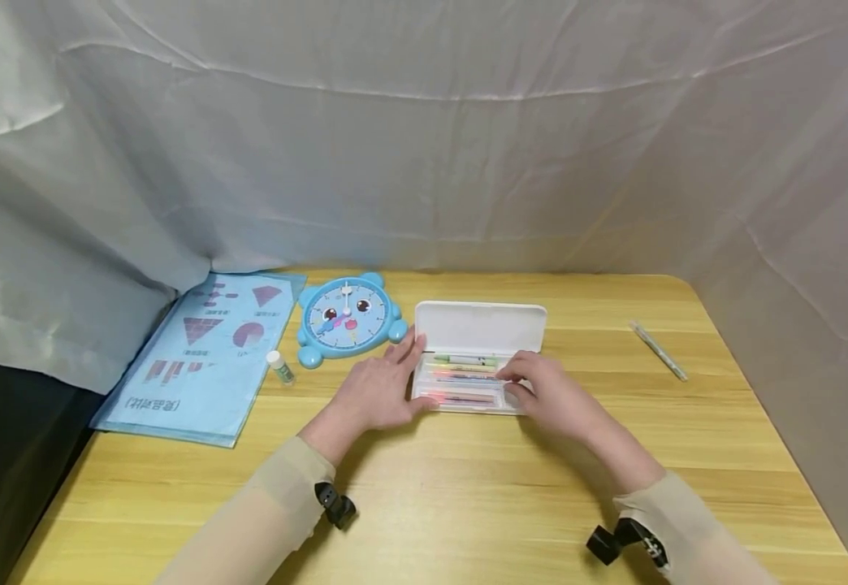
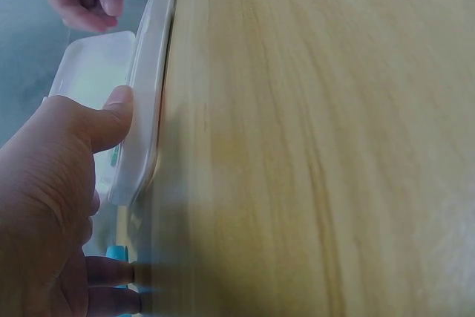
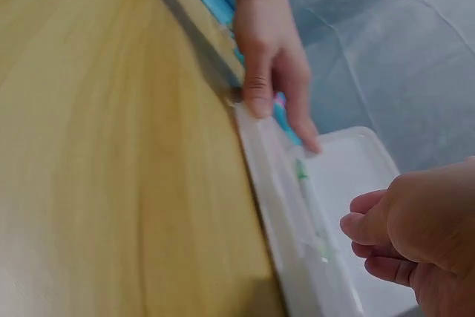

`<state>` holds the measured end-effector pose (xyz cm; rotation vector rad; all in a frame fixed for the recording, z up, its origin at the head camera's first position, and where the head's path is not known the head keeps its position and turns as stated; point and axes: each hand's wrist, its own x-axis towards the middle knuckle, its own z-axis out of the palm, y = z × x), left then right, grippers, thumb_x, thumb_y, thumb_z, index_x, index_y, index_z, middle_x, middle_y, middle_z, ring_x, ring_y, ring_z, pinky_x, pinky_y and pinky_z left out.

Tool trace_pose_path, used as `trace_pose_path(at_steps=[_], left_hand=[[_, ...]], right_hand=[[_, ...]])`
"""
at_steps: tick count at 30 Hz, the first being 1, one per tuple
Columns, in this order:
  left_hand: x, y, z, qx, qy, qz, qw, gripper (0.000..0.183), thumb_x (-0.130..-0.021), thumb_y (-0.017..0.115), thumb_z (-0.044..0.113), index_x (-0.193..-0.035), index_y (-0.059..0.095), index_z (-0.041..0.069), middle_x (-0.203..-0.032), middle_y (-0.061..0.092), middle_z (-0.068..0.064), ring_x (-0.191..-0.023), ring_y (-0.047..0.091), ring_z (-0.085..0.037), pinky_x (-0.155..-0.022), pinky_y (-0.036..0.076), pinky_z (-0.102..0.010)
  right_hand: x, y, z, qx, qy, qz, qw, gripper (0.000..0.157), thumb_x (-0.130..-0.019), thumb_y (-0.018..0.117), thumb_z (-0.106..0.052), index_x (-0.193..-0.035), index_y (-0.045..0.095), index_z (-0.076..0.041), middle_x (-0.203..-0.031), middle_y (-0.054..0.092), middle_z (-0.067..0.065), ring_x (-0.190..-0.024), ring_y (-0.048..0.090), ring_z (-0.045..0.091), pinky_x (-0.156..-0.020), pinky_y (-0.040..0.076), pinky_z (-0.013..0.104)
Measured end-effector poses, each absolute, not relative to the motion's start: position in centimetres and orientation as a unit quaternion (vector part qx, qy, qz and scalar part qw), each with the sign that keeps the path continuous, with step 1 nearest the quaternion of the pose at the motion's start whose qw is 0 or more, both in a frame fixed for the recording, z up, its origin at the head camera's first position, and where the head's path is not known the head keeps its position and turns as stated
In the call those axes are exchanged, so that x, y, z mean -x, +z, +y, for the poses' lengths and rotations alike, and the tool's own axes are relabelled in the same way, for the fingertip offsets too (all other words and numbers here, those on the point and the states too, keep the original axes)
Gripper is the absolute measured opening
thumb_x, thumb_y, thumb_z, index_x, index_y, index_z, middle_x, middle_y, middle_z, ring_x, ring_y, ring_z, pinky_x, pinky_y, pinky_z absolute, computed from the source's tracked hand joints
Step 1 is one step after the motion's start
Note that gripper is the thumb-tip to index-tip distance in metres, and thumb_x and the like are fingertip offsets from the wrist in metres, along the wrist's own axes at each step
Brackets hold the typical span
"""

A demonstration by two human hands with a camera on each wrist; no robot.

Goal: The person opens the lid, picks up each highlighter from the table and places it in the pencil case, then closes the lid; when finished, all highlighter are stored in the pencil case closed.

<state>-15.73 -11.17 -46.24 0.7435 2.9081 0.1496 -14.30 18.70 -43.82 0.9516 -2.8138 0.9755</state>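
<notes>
A white pencil case [image 1: 478,327] lies on the table with its lid raised at the back. Inside are a green-marked pen [image 1: 464,360] and several slim pens with orange and pink parts. My left hand [image 1: 378,392] holds the case's left end, its thumb [image 2: 115,113] on the front rim and its other fingers spread along the side. Over the right end of the case hovers my right hand [image 1: 551,396], fingers loosely bent near the pen ends. Between its thumb and fingertips [image 3: 355,224] nothing shows in the right wrist view.
Left of the case are a blue bear-shaped toy clock [image 1: 347,317], a small white-capped glue stick [image 1: 281,368] and blue printed sheets [image 1: 197,357]. A slim pen [image 1: 658,351] lies on the table [image 1: 453,504] at the right. Grey cloth [image 1: 460,162] hangs behind and on both sides.
</notes>
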Motion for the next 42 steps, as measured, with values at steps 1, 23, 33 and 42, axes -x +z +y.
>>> trace_pose_path(at_steps=[1,23,33,42], left_hand=[[15.7,-46.2,-11.1,-0.247,0.051,0.965,0.068,0.105,-0.098,0.049,0.077,-0.171,0.010,0.013,-0.176,0.007,-0.010,-0.142,0.051,-0.037,-0.060,0.052,-0.033],[15.6,-46.2,-11.1,-0.250,0.066,0.964,0.066,0.107,-0.096,0.053,0.077,-0.170,0.015,0.010,-0.175,0.010,-0.014,-0.143,0.049,-0.040,-0.082,0.058,-0.045],[15.8,-46.1,-11.1,-0.247,0.057,0.965,0.071,0.106,-0.097,0.054,0.075,-0.171,0.012,0.012,-0.175,0.009,-0.013,-0.133,0.059,-0.040,-0.069,0.056,-0.038],[15.7,-46.2,-11.1,-0.247,0.060,0.965,0.069,0.106,-0.096,0.053,0.076,-0.170,0.015,0.011,-0.175,0.011,-0.013,-0.140,0.052,-0.040,-0.074,0.057,-0.040]], right_hand=[[14.3,-43.6,19.1,-0.299,0.317,-0.900,0.010,0.019,-0.092,0.072,0.013,-0.108,0.078,0.004,-0.099,0.073,0.010,-0.095,0.070,0.026,-0.085,0.059,0.046],[13.9,-40.2,32.1,-0.110,0.306,-0.940,0.107,0.021,-0.099,0.074,-0.004,-0.118,0.072,0.006,-0.109,0.071,0.025,-0.099,0.065,0.046,-0.082,0.050,0.063],[14.6,-42.3,37.0,-0.033,0.270,-0.955,0.122,0.028,-0.099,0.074,-0.007,-0.122,0.071,0.008,-0.109,0.070,0.031,-0.098,0.064,0.051,-0.084,0.047,0.062],[15.4,-45.3,39.4,0.007,0.256,-0.963,0.086,0.034,-0.099,0.074,-0.010,-0.123,0.068,0.013,-0.112,0.070,0.035,-0.101,0.066,0.053,-0.084,0.049,0.065]])
